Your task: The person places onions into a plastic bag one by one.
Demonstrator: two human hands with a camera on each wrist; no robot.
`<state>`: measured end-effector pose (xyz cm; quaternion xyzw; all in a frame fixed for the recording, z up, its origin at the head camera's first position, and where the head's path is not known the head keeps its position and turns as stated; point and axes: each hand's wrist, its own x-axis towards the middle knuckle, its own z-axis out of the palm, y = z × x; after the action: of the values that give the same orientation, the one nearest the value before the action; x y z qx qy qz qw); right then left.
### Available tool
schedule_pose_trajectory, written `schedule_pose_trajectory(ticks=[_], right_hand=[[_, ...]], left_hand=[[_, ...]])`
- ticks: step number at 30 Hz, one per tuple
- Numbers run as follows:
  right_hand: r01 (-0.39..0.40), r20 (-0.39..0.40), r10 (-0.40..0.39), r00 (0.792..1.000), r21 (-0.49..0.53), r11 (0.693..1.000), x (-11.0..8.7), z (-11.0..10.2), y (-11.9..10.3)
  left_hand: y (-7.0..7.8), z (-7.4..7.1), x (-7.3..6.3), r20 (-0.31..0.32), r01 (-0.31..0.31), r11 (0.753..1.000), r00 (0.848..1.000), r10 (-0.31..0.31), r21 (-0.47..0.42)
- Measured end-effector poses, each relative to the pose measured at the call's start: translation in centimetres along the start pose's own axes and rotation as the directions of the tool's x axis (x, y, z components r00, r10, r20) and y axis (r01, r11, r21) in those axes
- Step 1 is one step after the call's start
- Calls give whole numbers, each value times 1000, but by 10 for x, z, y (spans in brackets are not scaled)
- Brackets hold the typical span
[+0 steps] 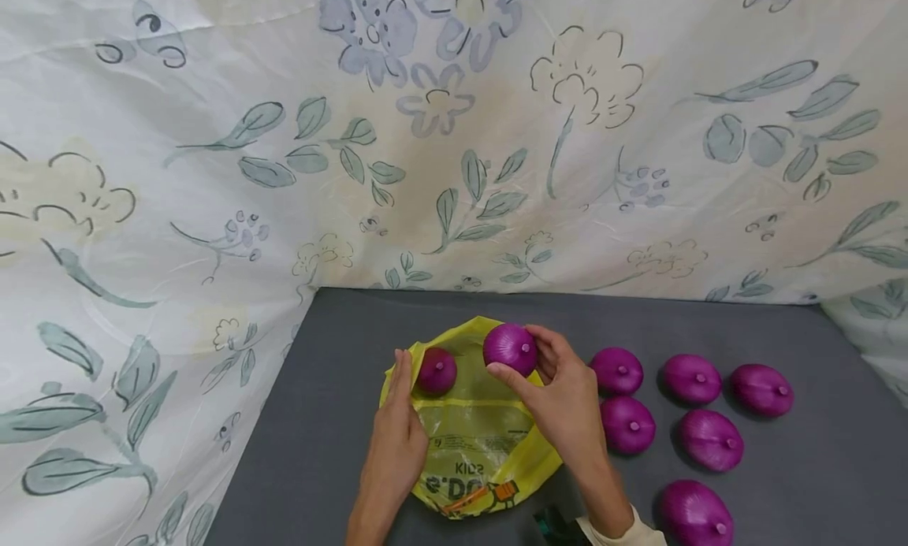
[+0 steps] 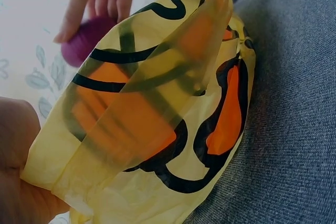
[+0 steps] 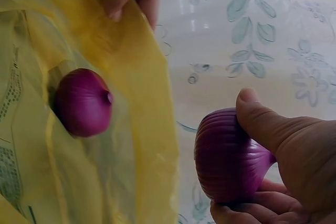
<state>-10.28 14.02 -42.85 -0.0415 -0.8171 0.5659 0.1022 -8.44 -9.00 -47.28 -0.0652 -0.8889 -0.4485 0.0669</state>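
My right hand (image 1: pixel 567 392) grips a purple onion (image 1: pixel 509 349) between thumb and fingers, over the far right part of a yellow plastic bag's mouth. My left hand (image 1: pixel 400 432) pinches the left edge of the bag (image 1: pixel 461 420), holding it spread. Inside the bag, near that hand, lies another purple onion (image 1: pixel 436 371). In the right wrist view the held onion (image 3: pixel 226 156) sits beside the bag's rim, while the other onion (image 3: pixel 84 102) shows within. Orange and black print covers the bag (image 2: pixel 121 124) in the left wrist view.
Several onions (image 1: pixel 691 379) lie on the dark grey table (image 1: pixel 284 451) to the right of the bag, one nearest onion (image 1: pixel 695 514) at the front. A floral cloth (image 1: pixel 496 136) hangs behind and along the left side.
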Motion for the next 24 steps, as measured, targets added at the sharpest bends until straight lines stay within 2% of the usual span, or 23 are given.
schedule_pose_trajectory(ticks=[8, 20, 24], right_hand=[[-10, 53, 9, 999, 20, 1000, 6, 19, 8], [18, 66, -16, 998, -25, 1000, 14, 40, 23], [24, 59, -19, 998, -76, 997, 16, 46, 29]], left_hand=[[2, -2, 0, 18, 23, 1000, 1000, -22, -14], [4, -1, 3, 46, 41, 999, 998, -40, -23], [3, 0, 2, 41, 31, 999, 999, -30, -16]])
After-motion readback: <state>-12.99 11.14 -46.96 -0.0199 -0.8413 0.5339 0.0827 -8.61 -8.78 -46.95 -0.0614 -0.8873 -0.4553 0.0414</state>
